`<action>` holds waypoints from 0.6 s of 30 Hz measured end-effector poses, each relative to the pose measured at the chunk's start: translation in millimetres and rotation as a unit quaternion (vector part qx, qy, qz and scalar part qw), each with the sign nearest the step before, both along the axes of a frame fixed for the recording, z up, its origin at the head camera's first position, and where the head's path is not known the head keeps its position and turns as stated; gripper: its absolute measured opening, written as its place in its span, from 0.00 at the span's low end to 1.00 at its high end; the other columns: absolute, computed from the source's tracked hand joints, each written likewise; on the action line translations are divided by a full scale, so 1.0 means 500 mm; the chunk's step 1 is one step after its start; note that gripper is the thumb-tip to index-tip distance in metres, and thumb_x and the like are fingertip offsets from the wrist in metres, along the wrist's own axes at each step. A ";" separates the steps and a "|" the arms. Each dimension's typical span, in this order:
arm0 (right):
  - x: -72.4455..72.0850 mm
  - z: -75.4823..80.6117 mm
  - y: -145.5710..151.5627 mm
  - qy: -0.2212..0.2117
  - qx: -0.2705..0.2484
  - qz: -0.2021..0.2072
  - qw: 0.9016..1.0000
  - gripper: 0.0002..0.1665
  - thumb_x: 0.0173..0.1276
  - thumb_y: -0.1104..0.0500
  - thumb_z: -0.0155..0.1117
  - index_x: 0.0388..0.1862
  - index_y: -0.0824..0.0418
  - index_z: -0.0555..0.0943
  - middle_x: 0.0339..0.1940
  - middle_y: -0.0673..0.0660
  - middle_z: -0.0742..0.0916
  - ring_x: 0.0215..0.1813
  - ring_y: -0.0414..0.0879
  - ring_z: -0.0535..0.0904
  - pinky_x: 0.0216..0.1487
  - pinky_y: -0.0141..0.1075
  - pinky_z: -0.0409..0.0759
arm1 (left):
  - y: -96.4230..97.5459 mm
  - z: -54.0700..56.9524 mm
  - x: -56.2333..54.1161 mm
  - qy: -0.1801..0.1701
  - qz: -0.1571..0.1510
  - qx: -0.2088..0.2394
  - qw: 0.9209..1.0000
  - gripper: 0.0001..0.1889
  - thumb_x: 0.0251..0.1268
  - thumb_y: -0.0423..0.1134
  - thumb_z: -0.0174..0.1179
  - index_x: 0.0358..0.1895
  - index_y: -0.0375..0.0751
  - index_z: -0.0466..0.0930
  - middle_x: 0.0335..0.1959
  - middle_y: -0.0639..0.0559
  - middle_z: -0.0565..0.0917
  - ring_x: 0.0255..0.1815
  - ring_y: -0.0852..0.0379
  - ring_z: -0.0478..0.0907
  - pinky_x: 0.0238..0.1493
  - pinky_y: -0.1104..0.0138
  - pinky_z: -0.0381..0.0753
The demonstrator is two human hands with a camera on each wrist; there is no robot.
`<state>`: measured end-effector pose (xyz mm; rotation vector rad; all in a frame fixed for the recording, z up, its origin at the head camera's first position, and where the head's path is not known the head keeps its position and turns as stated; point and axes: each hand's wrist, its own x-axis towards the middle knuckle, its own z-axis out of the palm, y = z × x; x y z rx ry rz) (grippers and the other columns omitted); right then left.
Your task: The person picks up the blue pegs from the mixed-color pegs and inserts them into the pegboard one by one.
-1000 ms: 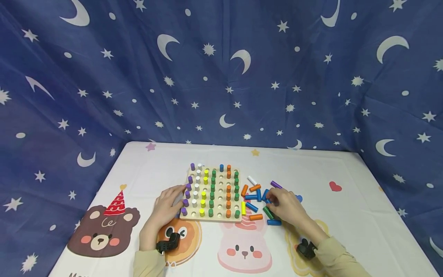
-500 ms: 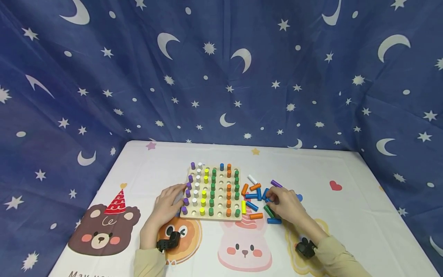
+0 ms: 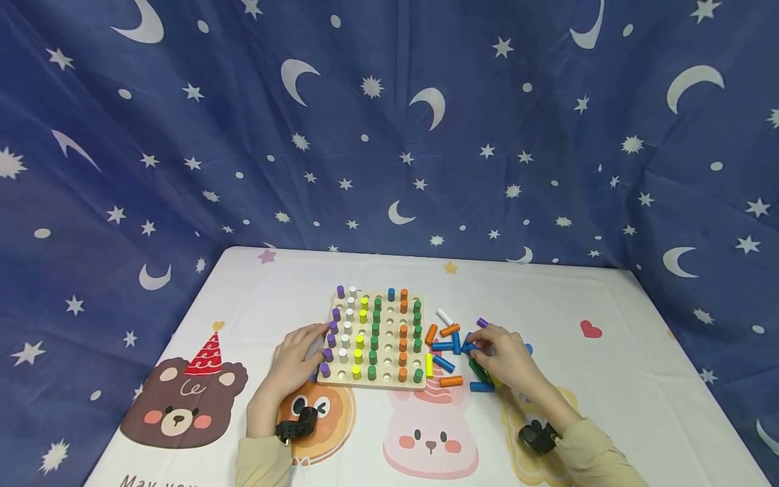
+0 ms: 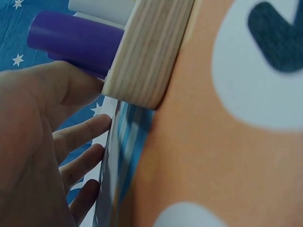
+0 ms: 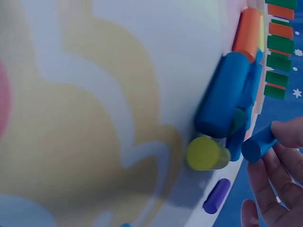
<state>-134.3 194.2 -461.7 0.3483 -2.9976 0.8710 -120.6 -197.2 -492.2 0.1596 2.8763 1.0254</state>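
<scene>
Off beige wooden pegboard's [image 3: 371,385] right edge, right hand [image 3: 510,356] pinches blue cylindrical peg [image 5: 258,145]; left hand [image 3: 295,362], fingers spread. Likely pickup; next needs turning upright.

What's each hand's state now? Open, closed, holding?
Left hand: open, touching the board.
Right hand: closed, pinching a blue peg.

Navy curtain [image 3: 389,128] with moons [image 3: 153,27] and stars [image 3: 502,47], white tablecloth [image 3: 651,385], printed bear [image 3: 182,400], pink rabbit [image 3: 430,426], red heart [image 3: 590,329]
</scene>
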 end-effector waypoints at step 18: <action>-0.002 0.026 -0.013 0.023 -0.034 0.022 0.999 0.13 0.57 0.64 0.70 0.41 0.55 0.83 0.34 0.47 0.84 0.39 0.43 0.75 0.48 0.43 0.65 | 0.000 0.001 0.002 0.000 -0.002 0.013 1.000 0.27 0.70 0.40 0.50 0.71 0.48 0.64 0.71 0.45 0.67 0.74 0.41 0.54 0.70 0.40 0.49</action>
